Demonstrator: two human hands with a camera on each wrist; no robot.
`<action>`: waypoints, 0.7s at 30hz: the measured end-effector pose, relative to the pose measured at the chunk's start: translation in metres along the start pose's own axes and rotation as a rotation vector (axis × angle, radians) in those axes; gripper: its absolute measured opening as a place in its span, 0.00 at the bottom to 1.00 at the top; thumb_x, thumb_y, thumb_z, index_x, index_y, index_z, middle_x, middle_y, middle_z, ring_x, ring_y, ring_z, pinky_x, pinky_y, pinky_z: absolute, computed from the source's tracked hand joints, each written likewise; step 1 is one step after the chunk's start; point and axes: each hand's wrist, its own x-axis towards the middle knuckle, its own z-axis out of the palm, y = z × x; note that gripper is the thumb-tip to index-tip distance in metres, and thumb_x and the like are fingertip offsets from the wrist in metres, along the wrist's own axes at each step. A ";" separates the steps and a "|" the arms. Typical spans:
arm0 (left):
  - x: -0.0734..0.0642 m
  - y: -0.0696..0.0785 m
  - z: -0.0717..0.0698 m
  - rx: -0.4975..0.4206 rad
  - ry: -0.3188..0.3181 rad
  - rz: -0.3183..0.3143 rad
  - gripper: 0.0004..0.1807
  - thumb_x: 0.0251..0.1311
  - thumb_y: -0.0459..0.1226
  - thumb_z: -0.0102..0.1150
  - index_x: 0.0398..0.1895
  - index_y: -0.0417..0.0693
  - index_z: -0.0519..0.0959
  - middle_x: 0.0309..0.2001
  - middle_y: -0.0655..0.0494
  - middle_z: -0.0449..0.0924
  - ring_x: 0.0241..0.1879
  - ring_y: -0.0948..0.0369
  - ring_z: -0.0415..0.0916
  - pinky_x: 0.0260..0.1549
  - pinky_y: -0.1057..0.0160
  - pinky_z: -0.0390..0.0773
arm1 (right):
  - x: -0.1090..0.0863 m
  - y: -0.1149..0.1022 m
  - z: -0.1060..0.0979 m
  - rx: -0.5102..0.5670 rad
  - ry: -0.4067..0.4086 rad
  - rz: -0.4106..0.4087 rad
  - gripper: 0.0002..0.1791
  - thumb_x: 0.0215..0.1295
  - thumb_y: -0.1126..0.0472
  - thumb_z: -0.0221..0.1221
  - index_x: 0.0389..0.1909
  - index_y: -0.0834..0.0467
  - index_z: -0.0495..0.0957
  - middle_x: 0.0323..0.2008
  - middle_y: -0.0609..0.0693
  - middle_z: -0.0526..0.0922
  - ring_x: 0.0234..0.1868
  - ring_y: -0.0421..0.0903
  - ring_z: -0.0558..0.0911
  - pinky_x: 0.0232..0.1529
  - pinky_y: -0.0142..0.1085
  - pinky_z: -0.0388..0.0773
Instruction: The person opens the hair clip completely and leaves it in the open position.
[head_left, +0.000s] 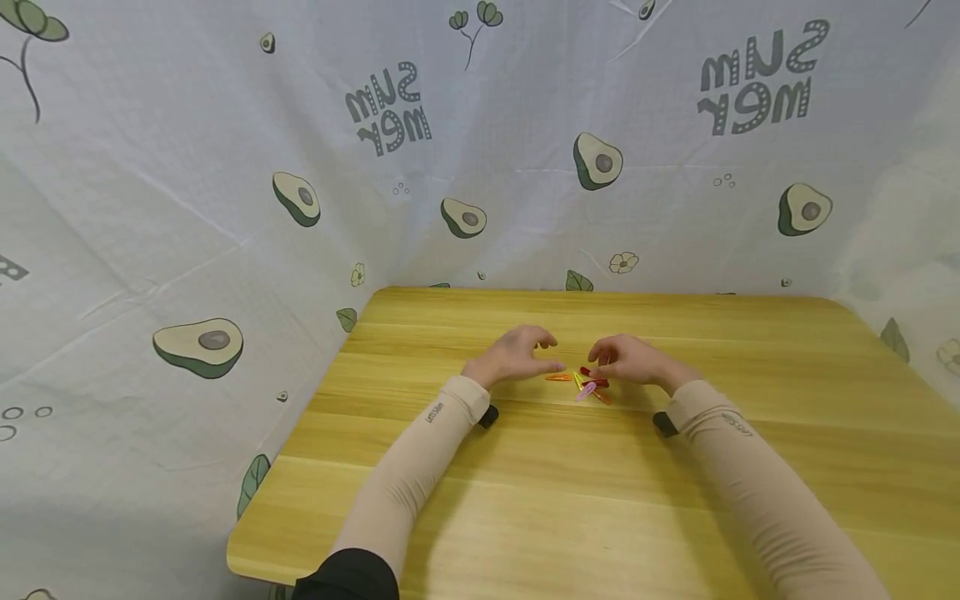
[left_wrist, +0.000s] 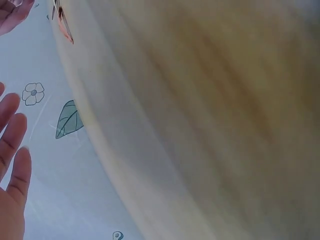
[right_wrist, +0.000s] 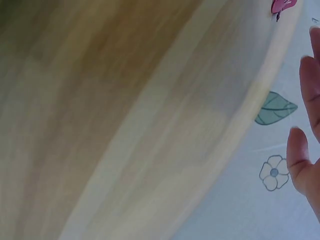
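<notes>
Several small snap hair clips lie in a loose cluster on the wooden table (head_left: 525, 483) in the head view. An orange clip (head_left: 558, 377) lies at the left of the cluster; a yellow clip (head_left: 577, 381), red clip (head_left: 596, 382) and pink clip (head_left: 586, 391) overlap beside it. My left hand (head_left: 517, 354) hovers at the left of the clips, thumb and fingers spread apart, holding nothing. From the right, my right hand (head_left: 630, 360) hangs over the red clips with loosely bent fingers. Whether its fingertips touch one is hard to tell. Both wrist views show relaxed fingers with nothing held.
A pale cloth (head_left: 525, 150) printed with avocados, leaves and lettering hangs behind the table and along its left side. Dark wrist devices (head_left: 488, 416) show under both forearms. The table's rounded left edge drops off near the cloth.
</notes>
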 end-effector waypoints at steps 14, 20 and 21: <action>0.002 0.008 0.009 -0.060 -0.080 0.055 0.29 0.49 0.58 0.55 0.45 0.46 0.76 0.41 0.54 0.78 0.36 0.67 0.72 0.34 0.74 0.71 | 0.001 -0.004 0.003 0.089 -0.066 0.005 0.10 0.55 0.65 0.58 0.38 0.64 0.76 0.27 0.53 0.79 0.25 0.43 0.71 0.26 0.33 0.68; 0.002 0.012 0.012 -0.111 -0.101 0.061 0.24 0.50 0.54 0.58 0.42 0.46 0.77 0.34 0.62 0.76 0.32 0.68 0.71 0.30 0.75 0.72 | 0.002 -0.003 0.006 0.099 -0.092 -0.001 0.08 0.55 0.68 0.55 0.37 0.64 0.77 0.31 0.53 0.81 0.30 0.44 0.74 0.33 0.34 0.71; 0.002 0.013 0.012 -0.122 -0.107 0.059 0.23 0.50 0.53 0.58 0.41 0.47 0.77 0.32 0.63 0.76 0.31 0.68 0.72 0.29 0.75 0.72 | 0.002 -0.003 0.006 0.098 -0.096 0.000 0.09 0.55 0.68 0.56 0.37 0.64 0.77 0.31 0.53 0.81 0.30 0.44 0.74 0.33 0.34 0.71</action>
